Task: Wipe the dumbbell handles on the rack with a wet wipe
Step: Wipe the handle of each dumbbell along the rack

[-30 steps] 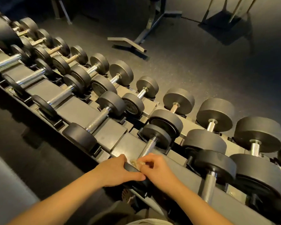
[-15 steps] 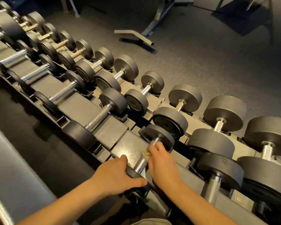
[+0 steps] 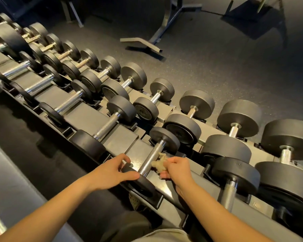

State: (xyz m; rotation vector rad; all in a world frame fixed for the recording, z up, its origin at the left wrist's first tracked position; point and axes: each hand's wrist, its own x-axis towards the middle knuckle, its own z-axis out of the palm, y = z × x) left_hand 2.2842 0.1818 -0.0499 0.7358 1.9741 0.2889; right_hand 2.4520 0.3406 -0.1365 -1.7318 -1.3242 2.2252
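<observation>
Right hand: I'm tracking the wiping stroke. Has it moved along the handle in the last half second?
Yes. The right hand with the wet wipe has slid back from the far head toward the near end of the handle.

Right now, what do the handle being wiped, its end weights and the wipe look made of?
Handle: bare metal, likely chromed steel; bright glints, cross-hatched knurling. End weights: matte dark grey, rubber or coated iron, cannot tell; no shine. Wipe, pinched in the right hand: thin nonwoven fabric or paper, crumpled, yellowish in this light.
</observation>
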